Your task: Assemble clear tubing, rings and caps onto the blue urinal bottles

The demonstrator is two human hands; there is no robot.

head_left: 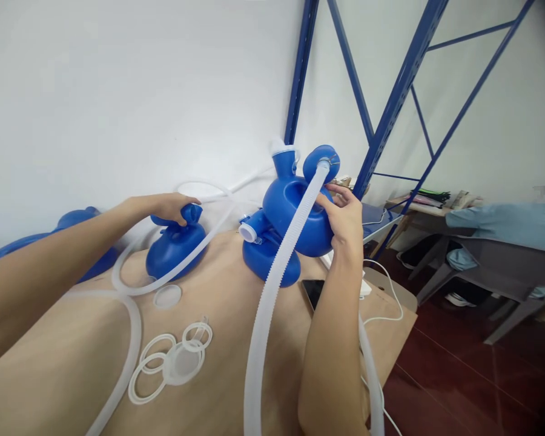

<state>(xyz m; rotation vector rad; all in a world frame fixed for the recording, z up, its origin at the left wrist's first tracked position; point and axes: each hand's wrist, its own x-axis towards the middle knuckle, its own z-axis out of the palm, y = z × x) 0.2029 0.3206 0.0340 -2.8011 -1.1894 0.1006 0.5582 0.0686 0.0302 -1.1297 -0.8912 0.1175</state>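
Observation:
My right hand (345, 212) grips a rounded blue plastic bottle (279, 200) by its right side, thumb in front. The bottle is tilted over another blue bottle (272, 263) with a white-rimmed mouth. A white corrugated hose (279, 260) runs down from a blue cup-shaped piece (321, 162), which sits at the held bottle's upper right. On the left, my left hand (172, 209) is closed over the top of a further blue bottle (175, 248) on the table. A white hose (206, 239) loops around that one. My left fingertips are partly hidden.
White rings (148, 387) and discs (181, 363) lie on the brown-covered table (227, 375). More blue bottles (95, 263) lie far left. A phone (312, 292) and white cable (397, 306) are by my right forearm. Blue shelving (390, 103) stands behind; a person (504, 224) sits at right.

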